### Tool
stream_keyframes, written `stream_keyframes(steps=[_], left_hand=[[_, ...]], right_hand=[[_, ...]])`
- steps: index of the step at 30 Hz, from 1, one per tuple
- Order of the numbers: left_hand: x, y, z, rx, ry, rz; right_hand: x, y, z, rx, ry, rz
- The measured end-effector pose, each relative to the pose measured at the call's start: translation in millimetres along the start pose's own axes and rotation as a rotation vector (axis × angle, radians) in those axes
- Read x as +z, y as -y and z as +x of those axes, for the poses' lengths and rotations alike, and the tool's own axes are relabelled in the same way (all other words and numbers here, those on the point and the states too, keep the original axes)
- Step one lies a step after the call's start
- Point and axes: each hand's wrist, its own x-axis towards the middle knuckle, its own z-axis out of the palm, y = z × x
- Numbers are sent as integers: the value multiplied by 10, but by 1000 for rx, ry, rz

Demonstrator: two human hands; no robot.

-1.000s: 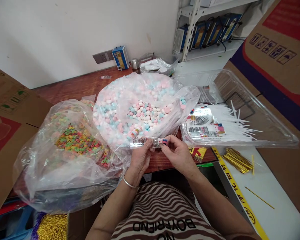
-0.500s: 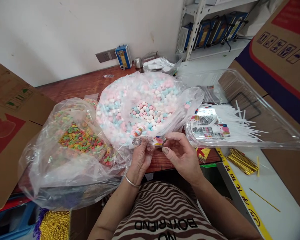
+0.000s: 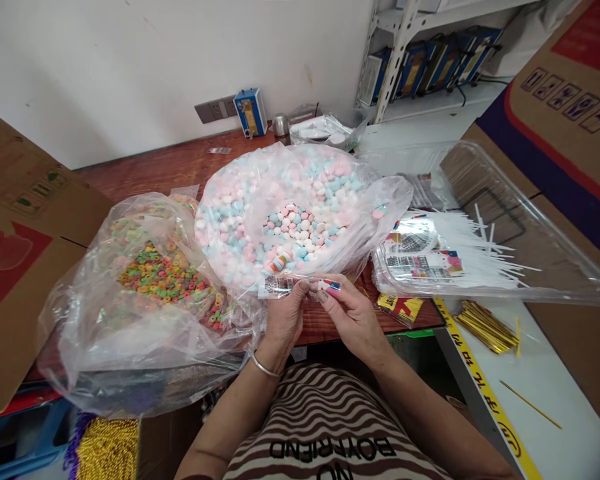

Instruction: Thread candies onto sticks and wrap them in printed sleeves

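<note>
Between my two hands is a small clear printed packet (image 3: 279, 287), held just in front of the candy bag. My left hand (image 3: 286, 317) pinches it with the thumb on top. My right hand (image 3: 353, 317) has its fingers closed on the packet's right part, close to the left fingertips. Behind them a big clear bag (image 3: 230, 193) lies open, full of pink, white and blue candies, with a striped roll (image 3: 280, 261) on its near part. To the left sits another clear bag (image 3: 95, 320) of colourful small rings.
A clear plastic tray (image 3: 545, 291) at the right holds white sticks (image 3: 485, 250) and printed packets. Gold ties (image 3: 487, 327) lie below it. Cardboard boxes (image 3: 555, 147) flank both sides. A metal shelf (image 3: 397, 63) stands behind.
My right hand has moved left and its fingers have closed on the packet beside my left fingertips. The yellow packet under the tray shows more fully.
</note>
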Motion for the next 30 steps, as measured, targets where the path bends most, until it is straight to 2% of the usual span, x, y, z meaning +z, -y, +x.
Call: stream_keyframes(steps=[5, 9, 12, 17, 22, 25, 30], left_hand=[[-91, -72, 24, -118, 80, 101], [-117, -44, 14, -95, 66, 91], [-88, -11, -5, -95, 68, 63], [-60, -18, -22, -194, 151, 62], [-51, 22, -10, -123, 26, 51], [-45, 37, -5, -117, -6, 6], [-87, -3, -6, -243, 102, -9]], right_hand=[[-75, -181, -25, 128, 3, 178], [-88, -252, -51, 178, 16, 306], [-88, -232, -57, 144, -42, 235], [-91, -191, -58, 78, -91, 86], [-19, -201, -82, 11, -28, 46], [9, -192, -86, -57, -78, -35], [-29, -160, -62, -145, -154, -193]])
